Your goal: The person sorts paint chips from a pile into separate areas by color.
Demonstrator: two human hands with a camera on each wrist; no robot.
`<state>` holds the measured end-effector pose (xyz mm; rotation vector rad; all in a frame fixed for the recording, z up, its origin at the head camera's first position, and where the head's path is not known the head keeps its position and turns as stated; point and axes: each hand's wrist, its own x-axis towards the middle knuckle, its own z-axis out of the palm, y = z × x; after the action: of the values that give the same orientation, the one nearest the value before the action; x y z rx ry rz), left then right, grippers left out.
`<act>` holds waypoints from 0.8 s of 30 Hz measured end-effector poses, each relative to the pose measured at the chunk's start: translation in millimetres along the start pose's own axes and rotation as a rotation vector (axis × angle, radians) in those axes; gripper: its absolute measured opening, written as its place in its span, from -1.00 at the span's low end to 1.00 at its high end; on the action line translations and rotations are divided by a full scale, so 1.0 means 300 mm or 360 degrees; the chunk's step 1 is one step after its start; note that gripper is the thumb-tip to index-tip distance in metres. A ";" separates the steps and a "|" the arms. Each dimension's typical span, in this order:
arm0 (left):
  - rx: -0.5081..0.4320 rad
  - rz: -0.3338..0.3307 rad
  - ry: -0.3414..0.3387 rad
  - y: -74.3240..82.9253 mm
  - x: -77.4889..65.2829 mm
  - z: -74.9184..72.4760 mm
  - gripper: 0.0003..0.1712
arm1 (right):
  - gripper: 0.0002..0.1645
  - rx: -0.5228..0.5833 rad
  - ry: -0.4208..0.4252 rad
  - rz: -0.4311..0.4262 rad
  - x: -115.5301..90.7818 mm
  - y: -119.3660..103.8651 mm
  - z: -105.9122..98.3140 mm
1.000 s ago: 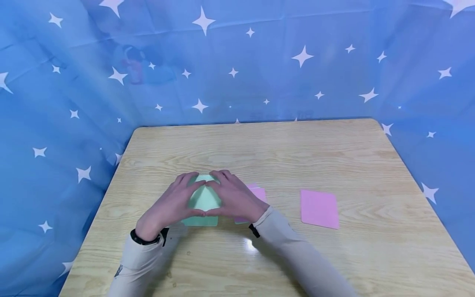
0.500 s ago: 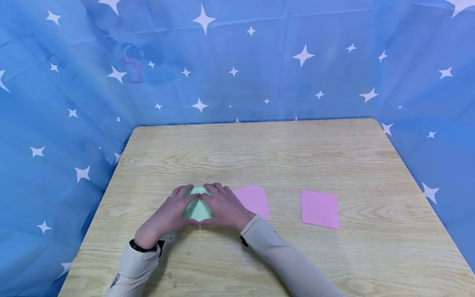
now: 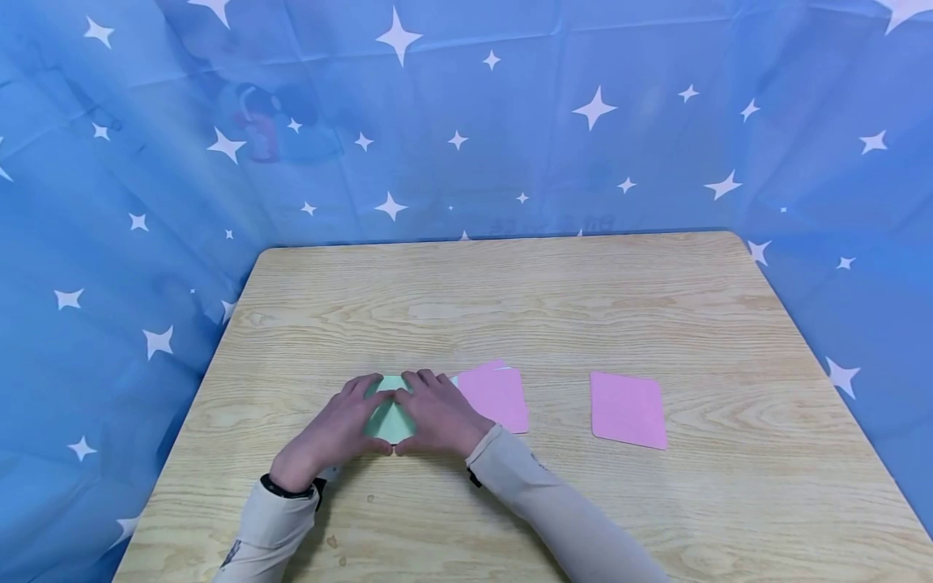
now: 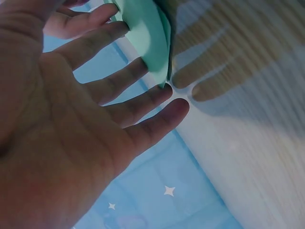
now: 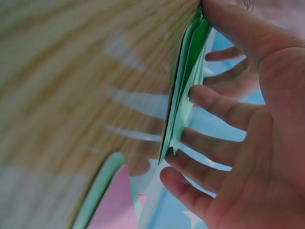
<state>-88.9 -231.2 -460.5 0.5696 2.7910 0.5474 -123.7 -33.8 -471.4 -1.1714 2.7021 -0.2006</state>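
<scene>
A small stack of green square sheets (image 3: 389, 423) lies between my two hands on the table. My left hand (image 3: 337, 425) curves round the stack's left side, fingertips at its edge; the left wrist view shows them touching the green sheets (image 4: 148, 40). On the other side my right hand (image 3: 441, 419) holds the stack's right edge. In the right wrist view its thumb is at one end of the layered green sheets (image 5: 190, 67) and its fingers lie along the side. Both thumb tips nearly meet at the near edge. The hands hide the stack's sides.
Beside my right hand lie overlapping pink sheets (image 3: 497, 400), with a pale green sheet (image 5: 97, 188) under them. A single pink square (image 3: 628, 410) lies farther right. The wooden table (image 3: 510, 291) ends at a blue star-patterned cloth (image 3: 510, 146).
Both hands have moved toward me with the green sheets, first farther, then slightly. A green sheet that showed below the hands is now within their hold. More of the overlapping pink sheets shows.
</scene>
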 end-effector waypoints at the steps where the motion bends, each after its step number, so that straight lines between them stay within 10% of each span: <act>1: -0.0001 0.0000 0.0002 0.000 -0.001 0.000 -0.12 | 0.00 0.0004 -0.0005 0.0002 0.000 -0.002 -0.001; 14: 0.0027 -0.0067 -0.0064 0.021 0.015 -0.002 -0.07 | 0.01 0.0070 -0.0027 -0.0035 -0.030 0.023 -0.028; 24: 0.0104 0.0157 0.0105 0.100 0.082 -0.028 -0.06 | -0.05 0.0242 0.0118 0.0010 -0.136 0.125 -0.118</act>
<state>-103.5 -197.9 -444.6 0.7184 2.8639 0.5050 -131.0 23.1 -439.6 -1.1322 2.6976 -0.4487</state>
